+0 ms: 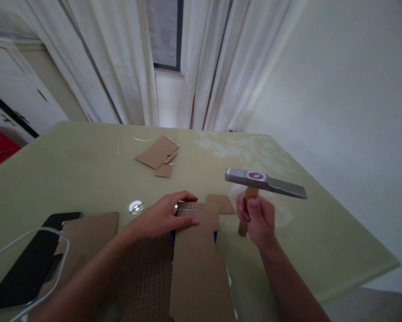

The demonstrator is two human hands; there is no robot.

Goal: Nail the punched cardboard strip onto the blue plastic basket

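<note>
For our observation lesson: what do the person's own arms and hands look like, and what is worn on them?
The left forearm and right forearm are bare, no sleeves in view. The left hand and right hand wear no gloves; no watch, ring or bracelet shows.

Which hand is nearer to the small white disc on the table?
Left. The left hand lies on the cardboard strip just beside the white disc; the right hand holds the hammer beyond the strip.

Hammer handle (251, 193) largely inside right hand (259, 219); blue object (172, 235) mostly under cardboard strip (197, 264).
</note>
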